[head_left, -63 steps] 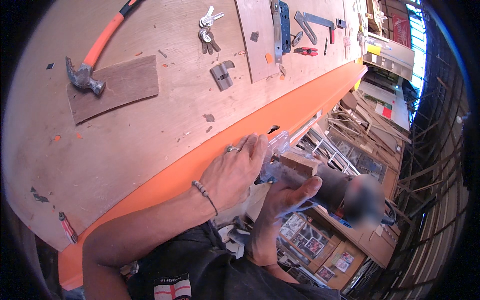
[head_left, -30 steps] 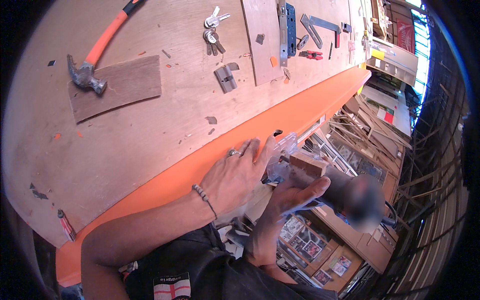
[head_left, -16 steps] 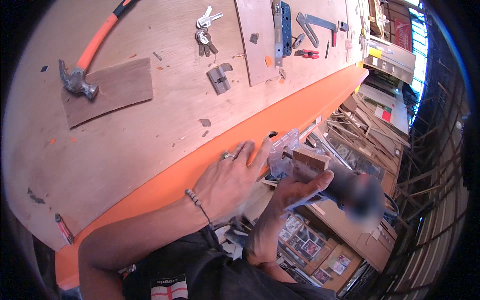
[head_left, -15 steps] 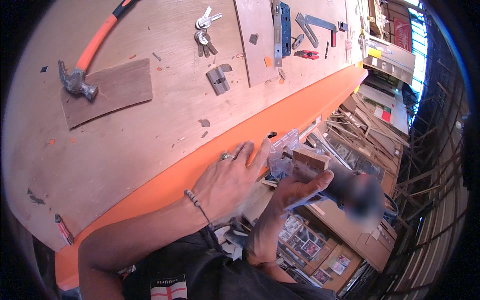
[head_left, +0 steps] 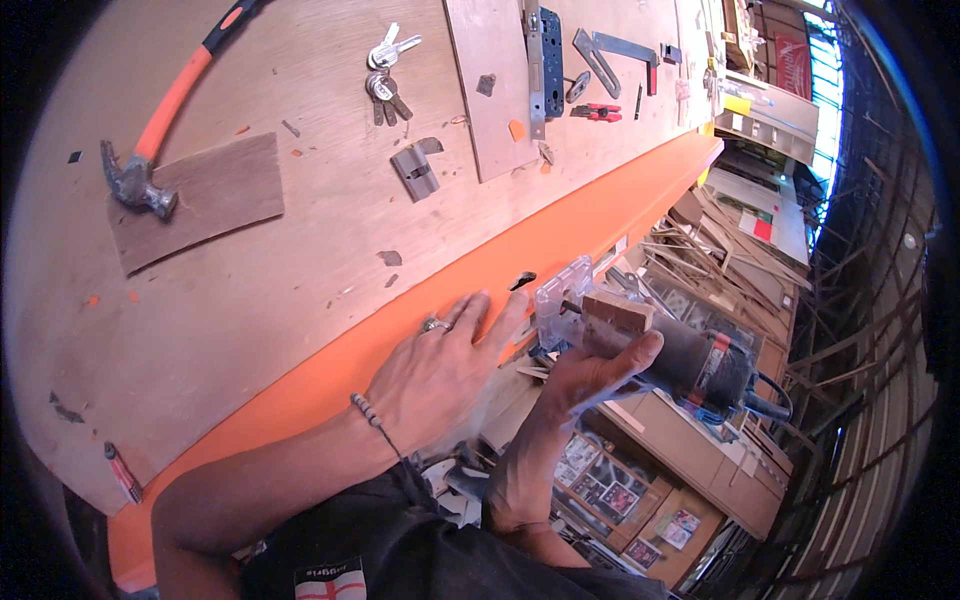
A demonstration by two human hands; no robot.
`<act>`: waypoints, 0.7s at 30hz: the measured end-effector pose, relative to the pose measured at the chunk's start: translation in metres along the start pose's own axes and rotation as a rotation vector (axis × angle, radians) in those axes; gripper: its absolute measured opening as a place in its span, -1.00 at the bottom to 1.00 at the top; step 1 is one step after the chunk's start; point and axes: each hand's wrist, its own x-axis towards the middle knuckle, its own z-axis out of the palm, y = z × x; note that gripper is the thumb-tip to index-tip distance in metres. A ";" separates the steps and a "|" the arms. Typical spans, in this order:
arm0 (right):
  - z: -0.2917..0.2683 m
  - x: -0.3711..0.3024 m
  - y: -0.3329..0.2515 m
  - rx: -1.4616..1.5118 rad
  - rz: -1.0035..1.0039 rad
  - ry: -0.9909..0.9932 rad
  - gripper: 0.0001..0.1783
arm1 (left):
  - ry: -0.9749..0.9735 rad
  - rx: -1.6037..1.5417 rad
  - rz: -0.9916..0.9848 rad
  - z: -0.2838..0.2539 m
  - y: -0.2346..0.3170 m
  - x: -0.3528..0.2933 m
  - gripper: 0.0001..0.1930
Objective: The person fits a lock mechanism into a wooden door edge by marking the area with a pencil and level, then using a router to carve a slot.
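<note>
Clearly, most of the view's upper left belongs to a broad tan wooden panel (head_left: 250, 270), strewn with chips and scraps. Along its near side runs a long orange edge (head_left: 620, 210). At the top, a pale wooden strip (head_left: 495, 130) lies across the panel and reaches out of sight. On the far left is a claw hammer (head_left: 175, 105) with an orange and black handle, its head on a thin brown wood piece (head_left: 225, 195).

Right of the orange edge, the dark cylindrical power tool (head_left: 685, 358) is gripped in the right hand (head_left: 580, 390): the thumb lies along the near side and the fingers curl out of sight behind. The left hand (head_left: 437, 365) grips nothing; it lies flat on the orange edge, fingers slightly parted.

On the tool's front is a clear plastic base (head_left: 574, 278), close by the orange edge; I cannot tell whether they touch. A small wooden block (head_left: 618, 312) sits against the body near the thumb. At the top lie a lock case (head_left: 551, 65), a metal square (head_left: 625, 46), keys (head_left: 381, 87), a grey lock cylinder (head_left: 414, 172) and a small red cutter (head_left: 597, 113). Smaller yet, a dark hole (head_left: 522, 281) opens in the orange edge, just beyond the left fingertips.
</note>
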 end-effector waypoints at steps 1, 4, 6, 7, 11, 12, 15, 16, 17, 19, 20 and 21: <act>0.001 0.002 0.000 0.005 -0.007 0.001 -0.24 | 0.013 -0.002 0.009 0.000 -0.001 0.000 0.02; 0.002 0.008 0.002 0.026 -0.041 0.030 -0.26 | -0.022 0.019 -0.010 -0.002 0.003 0.003 0.03; 0.005 0.011 0.004 0.036 -0.055 0.048 -0.27 | -0.020 0.011 -0.010 -0.002 0.004 0.004 0.03; 0.006 0.014 0.004 0.038 -0.066 0.052 -0.28 | -0.018 0.002 -0.010 -0.003 0.003 0.004 0.03; 0.006 0.024 0.009 0.042 -0.094 0.077 -0.27 | -0.041 -0.015 -0.017 -0.007 0.003 0.005 0.02; 0.006 0.025 0.010 0.041 -0.096 0.084 -0.27 | -0.047 -0.016 -0.019 -0.008 0.003 0.005 0.02; 0.006 0.028 0.011 0.072 -0.102 0.120 -0.14 | -0.036 -0.017 -0.015 -0.007 0.003 0.005 0.01; 0.005 0.030 0.013 0.080 -0.102 0.116 -0.14 | -0.028 -0.017 -0.012 -0.006 0.003 0.004 0.01; 0.003 0.033 0.015 0.088 -0.101 0.111 -0.14 | -0.034 -0.016 -0.016 -0.006 0.003 0.004 0.01; 0.002 0.038 0.017 0.081 -0.098 0.115 -0.15 | -0.047 -0.014 -0.024 -0.008 0.004 0.004 0.00; 0.003 0.040 0.016 0.066 -0.095 0.123 -0.15 | -0.054 -0.013 -0.025 -0.009 0.004 0.004 0.00; 0.003 0.042 0.017 0.050 -0.093 0.131 -0.16 | -0.061 -0.013 -0.027 -0.008 0.004 0.004 0.00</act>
